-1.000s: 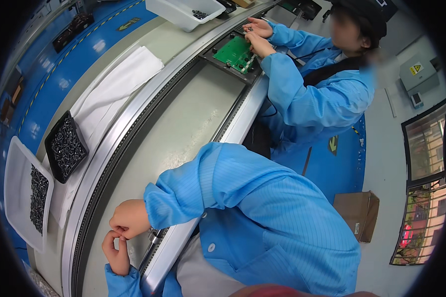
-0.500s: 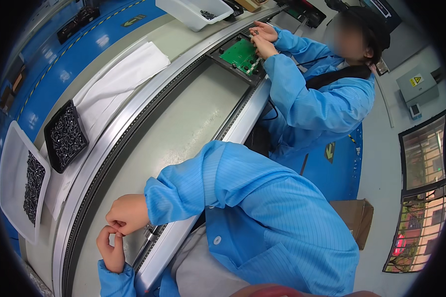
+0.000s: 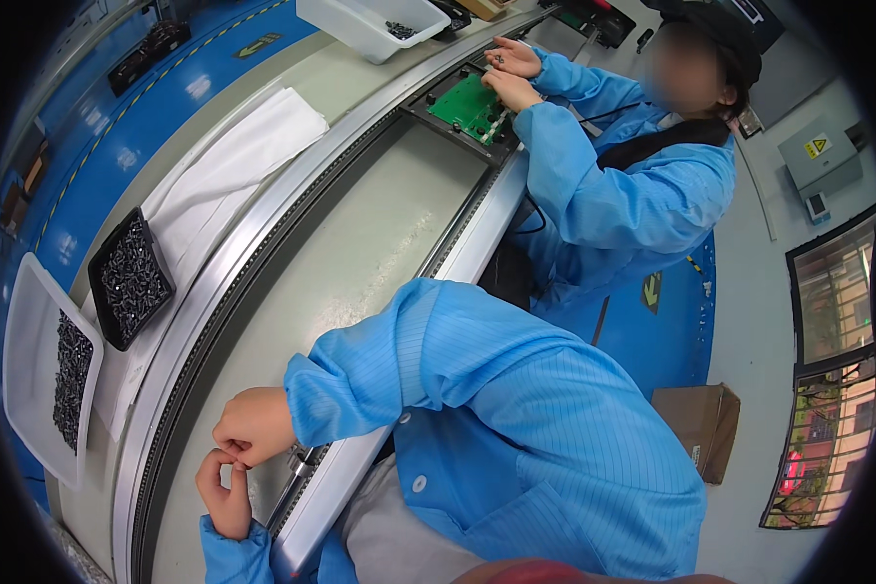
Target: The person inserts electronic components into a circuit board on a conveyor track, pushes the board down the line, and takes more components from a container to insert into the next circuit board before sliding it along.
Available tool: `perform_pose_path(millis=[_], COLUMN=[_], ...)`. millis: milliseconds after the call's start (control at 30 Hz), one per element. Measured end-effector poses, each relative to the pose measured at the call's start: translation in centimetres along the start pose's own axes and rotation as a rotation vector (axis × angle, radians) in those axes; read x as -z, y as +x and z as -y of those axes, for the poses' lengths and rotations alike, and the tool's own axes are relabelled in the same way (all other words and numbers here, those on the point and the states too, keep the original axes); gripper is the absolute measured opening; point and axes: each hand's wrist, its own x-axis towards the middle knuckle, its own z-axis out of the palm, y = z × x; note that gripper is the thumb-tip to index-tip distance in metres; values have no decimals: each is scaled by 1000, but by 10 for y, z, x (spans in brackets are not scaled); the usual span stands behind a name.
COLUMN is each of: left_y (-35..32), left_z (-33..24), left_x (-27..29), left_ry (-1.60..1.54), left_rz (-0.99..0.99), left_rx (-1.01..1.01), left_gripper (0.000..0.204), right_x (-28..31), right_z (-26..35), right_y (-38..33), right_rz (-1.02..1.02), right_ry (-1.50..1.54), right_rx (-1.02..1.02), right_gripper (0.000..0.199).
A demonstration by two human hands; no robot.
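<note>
My right hand (image 3: 253, 426) is closed, its fingertips meeting those of my left hand (image 3: 226, 496) just below it. My left hand is closed too, thumb and forefinger bent together in a pinch. Anything between the fingertips is hidden or too small to make out. Both hands hover over the near end of the conveyor line, beside its metal rail (image 3: 336, 477). Closest to them on the left are a black tray (image 3: 131, 277) of small dark parts and a white bin (image 3: 31, 389) with more such parts.
Farther along the line, a co-worker in a blue smock (image 3: 613, 195) has both hands by a green circuit board (image 3: 465, 107) in a dark carrier. White cloth or sheeting (image 3: 248, 146) covers part of the left bench. Another white bin (image 3: 365, 29) stands at the back. A cardboard box (image 3: 696, 428) sits at right.
The view has shifted slightly. My hands stay together in nearly the same pose, and the co-worker's hands remain by the circuit board.
</note>
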Motion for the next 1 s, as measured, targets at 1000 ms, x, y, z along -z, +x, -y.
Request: perform_pose_path(millis=[1000], left_y=[0], left_z=[3], left_x=[1], left_ry=[1], left_rz=[-7], left_rx=[6], left_gripper=[3], right_x=[-2], right_z=[-3], right_y=[3], right_rz=[-2], right_ry=[-7], right_rx=[5], right_gripper=[10])
